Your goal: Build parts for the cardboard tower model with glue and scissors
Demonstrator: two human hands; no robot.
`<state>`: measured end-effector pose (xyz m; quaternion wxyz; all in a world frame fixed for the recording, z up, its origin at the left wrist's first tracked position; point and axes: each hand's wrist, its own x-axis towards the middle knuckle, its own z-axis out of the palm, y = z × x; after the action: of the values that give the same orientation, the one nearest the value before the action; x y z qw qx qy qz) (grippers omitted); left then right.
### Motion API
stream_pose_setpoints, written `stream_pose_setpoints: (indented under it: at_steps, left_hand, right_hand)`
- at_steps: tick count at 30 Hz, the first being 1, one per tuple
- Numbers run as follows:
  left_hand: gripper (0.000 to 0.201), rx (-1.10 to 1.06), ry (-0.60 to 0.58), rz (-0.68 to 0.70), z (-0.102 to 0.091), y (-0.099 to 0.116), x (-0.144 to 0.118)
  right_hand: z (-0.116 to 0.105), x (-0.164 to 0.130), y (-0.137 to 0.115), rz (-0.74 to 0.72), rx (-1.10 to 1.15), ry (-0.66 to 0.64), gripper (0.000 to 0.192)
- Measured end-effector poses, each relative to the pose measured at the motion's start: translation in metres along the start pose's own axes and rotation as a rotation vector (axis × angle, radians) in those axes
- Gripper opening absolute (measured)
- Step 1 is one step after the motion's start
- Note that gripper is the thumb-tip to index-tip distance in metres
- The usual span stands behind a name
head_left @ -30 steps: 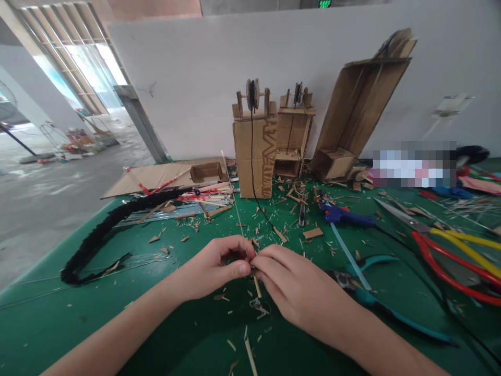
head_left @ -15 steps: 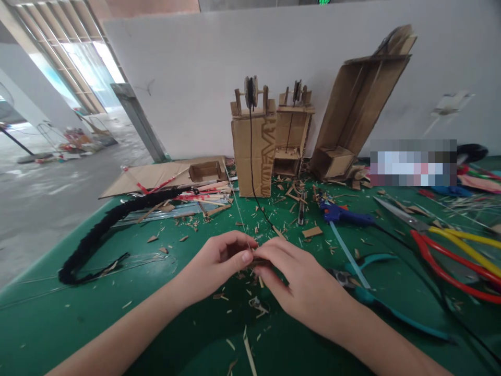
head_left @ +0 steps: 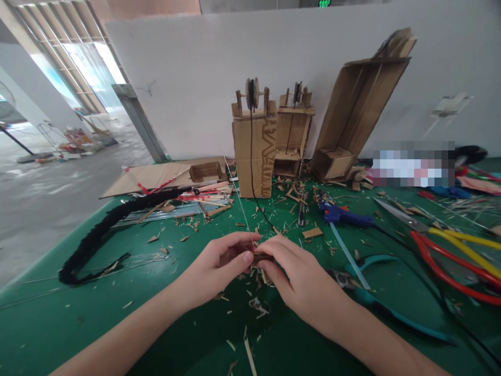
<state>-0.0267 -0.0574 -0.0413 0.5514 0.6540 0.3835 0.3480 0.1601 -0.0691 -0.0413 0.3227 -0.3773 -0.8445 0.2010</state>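
Both hands meet over the middle of the green table. My right hand pinches a small brown cardboard piece between thumb and fingers. My left hand is closed at the left end of that piece, its thumb tip against it. A thin wire or stick rises from between the hands toward the upper left. Beyond them, a black cord runs from a cardboard spool atop a cardboard box down to near my right fingers. The fingers hide part of the piece.
At right lie a blue glue gun, scissors with red and yellow handles and teal-handled pliers. A utility knife lies ahead. A fuzzy black strip curves at left. Another cardboard stand and a tall cardboard piece stand behind.
My right fingers have shifted slightly, and more of the cardboard piece shows between the hands. My left hand stays nearly in place.
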Motion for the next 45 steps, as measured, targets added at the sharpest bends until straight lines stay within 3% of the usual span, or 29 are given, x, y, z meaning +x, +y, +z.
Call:
stream_pose_setpoints:
  at_steps: [5, 12, 20, 30, 38, 45]
  left_hand:
    - [0.036, -0.001, -0.011, 0.016, -0.001, -0.003, -0.001]
    - [0.033, -0.008, -0.011, 0.037, -0.001, 0.0, -0.002]
    - [0.03, 0.032, 0.022, 0.043, 0.001, -0.001, -0.002]
    - [0.028, -0.015, 0.027, 0.077, 0.002, 0.001, -0.004]
    - [0.023, 0.001, 0.192, -0.06, 0.006, 0.006, 0.0]
    - [0.021, -0.06, 0.208, -0.132, 0.006, 0.003, 0.001]
  right_hand:
    - [0.002, -0.002, 0.001, -0.055, -0.137, -0.008, 0.021]
    - [0.0, 0.0, 0.002, -0.08, -0.132, 0.007, 0.016]
    - [0.004, -0.002, 0.006, -0.319, -0.531, 0.136, 0.018]
    - [0.005, -0.004, 0.003, -0.406, -0.563, 0.13, 0.014]
    - [0.009, -0.005, 0.001, -0.42, -0.541, 0.096, 0.017]
    - [0.008, -0.004, -0.006, -0.55, -0.626, 0.108, 0.023]
